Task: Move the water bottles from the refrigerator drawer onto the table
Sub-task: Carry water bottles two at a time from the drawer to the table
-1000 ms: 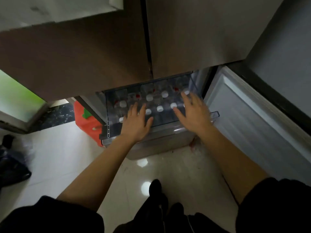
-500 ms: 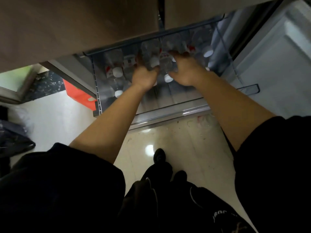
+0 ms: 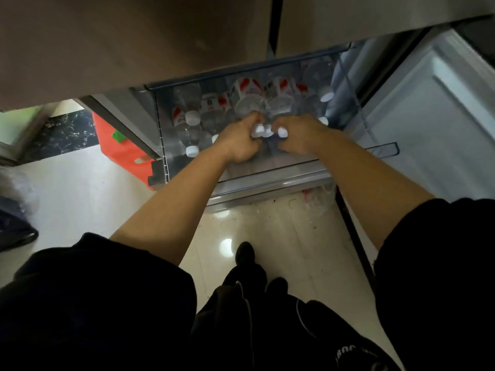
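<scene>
A clear refrigerator drawer (image 3: pixel 267 180) stands pulled out below the closed upper doors. Inside it stand several clear water bottles with white caps and red-and-white labels (image 3: pixel 187 117). My left hand (image 3: pixel 238 144) is closed around the neck of a bottle (image 3: pixel 246 101) near the drawer's middle. My right hand (image 3: pixel 300 135) grips the neck of the bottle beside it (image 3: pixel 278 99). White caps (image 3: pixel 267 132) show between the two fists. Both held bottles are tilted, bases pointing away from me. No table is in view.
An open refrigerator door (image 3: pixel 428 124) stands to the right. An orange-red container (image 3: pixel 120 148) sits left of the drawer. Glossy pale floor (image 3: pixel 80 199) lies below. A dark bag (image 3: pixel 13 226) rests at the far left. My dark-clothed legs and shoe (image 3: pixel 245 255) stand before the drawer.
Both hands went from lying flat over the bottle caps to reaching into the drawer and closing on bottle necks. The held bottles have tipped and drawn toward me.
</scene>
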`<act>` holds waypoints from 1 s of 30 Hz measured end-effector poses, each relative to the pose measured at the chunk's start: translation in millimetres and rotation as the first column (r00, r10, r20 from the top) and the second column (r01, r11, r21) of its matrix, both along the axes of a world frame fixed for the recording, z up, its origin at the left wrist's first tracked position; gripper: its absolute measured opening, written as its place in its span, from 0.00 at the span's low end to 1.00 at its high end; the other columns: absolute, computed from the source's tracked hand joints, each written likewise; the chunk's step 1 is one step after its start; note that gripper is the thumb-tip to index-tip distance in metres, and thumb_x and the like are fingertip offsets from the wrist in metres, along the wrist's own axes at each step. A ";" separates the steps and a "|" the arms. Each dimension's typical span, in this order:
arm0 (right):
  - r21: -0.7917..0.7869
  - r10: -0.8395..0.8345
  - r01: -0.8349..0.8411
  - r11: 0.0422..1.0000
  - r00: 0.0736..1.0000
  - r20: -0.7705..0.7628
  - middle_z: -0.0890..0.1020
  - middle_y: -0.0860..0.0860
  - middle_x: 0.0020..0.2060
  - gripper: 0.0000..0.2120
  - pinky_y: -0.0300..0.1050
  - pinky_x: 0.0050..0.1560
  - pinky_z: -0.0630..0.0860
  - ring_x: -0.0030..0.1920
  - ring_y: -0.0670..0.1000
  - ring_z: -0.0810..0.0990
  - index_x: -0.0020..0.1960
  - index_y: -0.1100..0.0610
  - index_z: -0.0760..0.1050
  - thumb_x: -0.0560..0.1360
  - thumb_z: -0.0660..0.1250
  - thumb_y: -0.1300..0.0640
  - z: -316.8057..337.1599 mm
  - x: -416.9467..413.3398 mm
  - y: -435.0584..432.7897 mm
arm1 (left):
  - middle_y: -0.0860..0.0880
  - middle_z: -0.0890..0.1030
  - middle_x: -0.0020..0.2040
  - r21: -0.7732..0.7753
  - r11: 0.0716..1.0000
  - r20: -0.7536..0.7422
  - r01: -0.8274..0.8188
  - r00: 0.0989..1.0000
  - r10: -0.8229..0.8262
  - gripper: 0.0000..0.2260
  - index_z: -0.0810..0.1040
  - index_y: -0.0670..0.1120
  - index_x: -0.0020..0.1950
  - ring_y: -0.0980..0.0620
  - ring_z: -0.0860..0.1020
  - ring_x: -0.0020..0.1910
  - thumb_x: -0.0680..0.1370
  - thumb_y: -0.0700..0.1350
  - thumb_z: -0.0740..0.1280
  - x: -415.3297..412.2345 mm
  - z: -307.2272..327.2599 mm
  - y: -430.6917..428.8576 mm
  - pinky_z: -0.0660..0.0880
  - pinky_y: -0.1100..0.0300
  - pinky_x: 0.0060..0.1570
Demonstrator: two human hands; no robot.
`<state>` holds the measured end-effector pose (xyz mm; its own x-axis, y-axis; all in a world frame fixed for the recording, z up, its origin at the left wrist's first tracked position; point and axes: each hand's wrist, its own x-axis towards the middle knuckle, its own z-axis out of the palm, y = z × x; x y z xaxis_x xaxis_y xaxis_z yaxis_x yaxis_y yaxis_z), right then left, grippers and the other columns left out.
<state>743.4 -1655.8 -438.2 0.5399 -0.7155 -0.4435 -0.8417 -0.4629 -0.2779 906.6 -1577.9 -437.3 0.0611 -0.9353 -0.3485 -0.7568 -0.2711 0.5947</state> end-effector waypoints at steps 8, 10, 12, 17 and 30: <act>-0.060 -0.063 0.072 0.996 0.988 0.138 0.81 0.53 0.59 0.12 0.49 0.58 0.75 0.59 0.58 0.78 0.59 0.48 0.77 0.76 0.68 0.52 33.9 -17.5 31.3 | 0.42 0.80 0.51 -0.227 0.961 0.109 -0.158 0.976 0.186 0.19 0.69 0.48 0.59 0.39 0.78 0.50 0.73 0.51 0.72 -9.6 15.0 37.8 0.74 0.53 0.43; -0.170 -0.052 0.090 0.981 0.975 0.216 0.81 0.54 0.54 0.12 0.48 0.50 0.74 0.55 0.58 0.78 0.57 0.49 0.75 0.75 0.71 0.49 43.5 -23.9 43.0 | 0.41 0.79 0.52 -0.374 0.907 0.194 -0.194 0.940 0.282 0.19 0.70 0.47 0.59 0.38 0.78 0.51 0.73 0.51 0.73 -9.7 27.9 50.5 0.75 0.50 0.43; -0.288 -0.056 0.159 0.944 0.941 0.334 0.79 0.54 0.49 0.13 0.46 0.44 0.69 0.50 0.56 0.77 0.55 0.51 0.73 0.75 0.71 0.47 54.0 -29.3 54.1 | 0.42 0.79 0.51 -0.558 0.804 0.204 -0.205 0.906 0.372 0.15 0.73 0.46 0.56 0.39 0.77 0.51 0.76 0.52 0.71 -9.4 43.2 60.6 0.73 0.50 0.41; -0.402 -0.114 0.391 0.828 0.819 0.562 0.81 0.54 0.46 0.07 0.47 0.40 0.71 0.48 0.58 0.78 0.53 0.50 0.71 0.78 0.66 0.49 79.3 -31.5 56.9 | 0.45 0.79 0.45 -0.721 0.653 0.105 -0.233 0.894 0.435 0.12 0.75 0.46 0.54 0.42 0.74 0.45 0.81 0.54 0.63 -6.6 75.5 62.5 0.69 0.52 0.43; -0.068 -0.388 0.487 0.871 0.767 0.511 0.81 0.53 0.53 0.19 0.50 0.50 0.76 0.53 0.57 0.80 0.61 0.50 0.72 0.75 0.69 0.42 66.8 -27.8 55.2 | 0.43 0.80 0.49 -0.552 0.791 0.171 -0.262 0.894 0.415 0.14 0.75 0.44 0.55 0.41 0.76 0.50 0.78 0.54 0.67 0.8 50.2 60.9 0.71 0.54 0.39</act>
